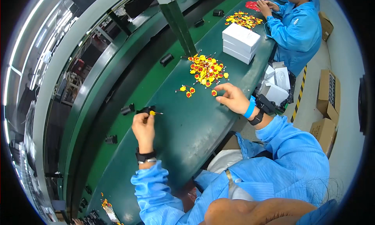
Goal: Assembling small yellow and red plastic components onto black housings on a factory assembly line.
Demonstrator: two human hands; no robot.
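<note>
My left hand (143, 129) is closed in a pinch on a small yellow piece (152, 113) with a thin pale tip, beside a black part (146, 109) at the fingertips. To the right, my right hand (233, 100) has thumb and index finger apart at a single red-and-yellow piece (214, 93) on the green bench; whether they touch it I cannot tell. Beyond lies a pile of similar red-and-yellow pieces (207, 70) with short dark leads. A few more loose pieces (189, 94) sit just left of that single one.
White boxes (241, 37) are stacked past the pile. A green post (177, 27) rises at the bench's far edge. Black parts (166, 59) lie along the green conveyor strip on the left. A co-worker in blue (299, 31) handles red pieces farther up. A bin of white cartons (275, 88) stands at right.
</note>
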